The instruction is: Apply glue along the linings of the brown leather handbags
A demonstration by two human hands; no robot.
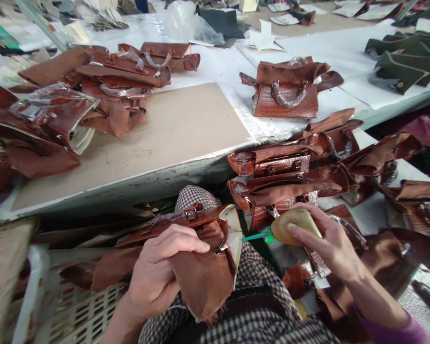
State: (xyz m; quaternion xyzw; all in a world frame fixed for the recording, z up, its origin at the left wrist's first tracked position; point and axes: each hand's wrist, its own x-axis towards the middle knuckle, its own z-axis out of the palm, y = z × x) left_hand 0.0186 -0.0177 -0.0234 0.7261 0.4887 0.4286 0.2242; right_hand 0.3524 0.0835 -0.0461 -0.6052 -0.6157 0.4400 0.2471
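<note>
Brown leather handbag parts [93, 91] crowd your tabletop [179, 129]. Your left hand [157, 272] clamps an unfinished brown bag panel [200, 267]; your right hand [329, 243] squeezes a tan green-nozzled glue bottle [294, 227]. Gluing seems underway; aim the nozzle at the panel's edge.

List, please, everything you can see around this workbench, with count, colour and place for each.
bag piece in hand: one, brown with a pale edge, over the lap, held by the left hand.
squeeze bottle: one, tan with a green nozzle, in the right hand, nozzle pointing at the bag piece.
bag stack, left: many, brown, some in clear film, on the table's left side.
single bag: one, brown crocodile grain, on the white sheet at centre right.
bag stack, right: many, brown, on the lower surface to the right.
dark green pieces: several, top right.
board: one, beige, table centre.
crate: one, white lattice, lower left.
left hand: grip closed on the bag piece.
right hand: grip closed on the squeeze bottle.
</note>
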